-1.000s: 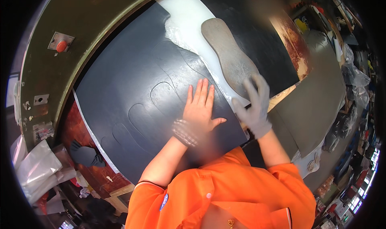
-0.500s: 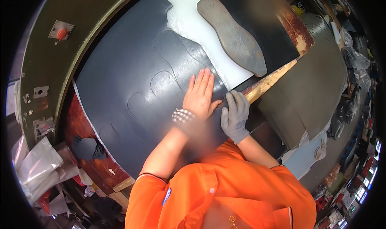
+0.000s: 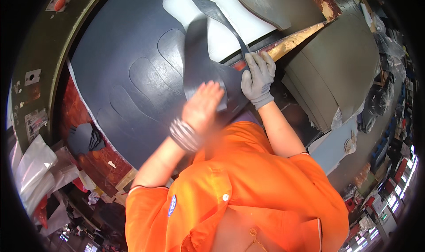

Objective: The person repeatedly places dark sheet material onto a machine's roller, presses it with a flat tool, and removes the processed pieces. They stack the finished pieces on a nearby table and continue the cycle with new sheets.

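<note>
A large dark sheet (image 3: 110, 52) with sole-shaped outlines cut into it lies before me. One loose dark sole-shaped piece (image 3: 196, 52) is out of its outline and tilted over the sheet, and a sole-shaped gap beside it shows white underneath. My bare left hand (image 3: 204, 103), blurred, is closed on the near end of that piece; its thumb is hidden. My right hand (image 3: 258, 77), in a grey glove, has its fingers bent around the sheet's narrow edge strip (image 3: 242, 44) at the right of the gap.
A grey sole-shaped plate (image 3: 261, 4) lies on the white board (image 3: 250, 24) at the far side. Dark sheets (image 3: 332, 61) are stacked on the right. Several small dark cut pieces (image 3: 84, 138) sit at the left edge. A red button (image 3: 60, 4) is on the green machine frame (image 3: 42, 52).
The sole-shaped piece has come up out of the sheet, opening a gap. My left hand moved left with it. My right hand moved slightly away from me, and the sheet's edge strip lifted.
</note>
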`<action>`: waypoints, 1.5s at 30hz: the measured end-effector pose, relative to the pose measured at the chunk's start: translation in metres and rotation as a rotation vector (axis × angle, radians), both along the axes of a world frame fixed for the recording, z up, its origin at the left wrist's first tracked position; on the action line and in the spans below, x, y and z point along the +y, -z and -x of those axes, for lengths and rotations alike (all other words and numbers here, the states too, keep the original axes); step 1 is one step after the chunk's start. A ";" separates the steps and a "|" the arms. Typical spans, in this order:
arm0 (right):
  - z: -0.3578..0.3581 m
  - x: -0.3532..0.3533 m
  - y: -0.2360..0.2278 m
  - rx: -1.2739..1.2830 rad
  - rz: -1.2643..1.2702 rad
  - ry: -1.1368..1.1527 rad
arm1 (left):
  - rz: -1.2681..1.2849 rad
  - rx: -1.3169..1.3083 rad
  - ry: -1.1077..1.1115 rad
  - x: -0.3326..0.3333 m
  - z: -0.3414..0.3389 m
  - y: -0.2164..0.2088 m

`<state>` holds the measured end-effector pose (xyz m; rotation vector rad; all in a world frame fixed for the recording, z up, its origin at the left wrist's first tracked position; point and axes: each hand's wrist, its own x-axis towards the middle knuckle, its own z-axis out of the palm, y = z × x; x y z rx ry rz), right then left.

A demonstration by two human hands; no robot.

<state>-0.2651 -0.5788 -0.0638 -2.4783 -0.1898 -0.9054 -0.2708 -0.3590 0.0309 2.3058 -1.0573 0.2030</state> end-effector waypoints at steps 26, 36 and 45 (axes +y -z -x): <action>0.000 0.001 0.014 -0.103 0.026 0.045 | -0.266 0.133 -0.227 0.067 0.066 0.001; -0.002 -0.005 0.015 -0.127 0.111 -0.015 | 0.606 -0.325 -0.852 0.185 0.039 -0.095; 0.001 -0.009 0.016 -0.101 0.159 -0.030 | -0.432 0.249 -0.443 0.168 0.124 0.033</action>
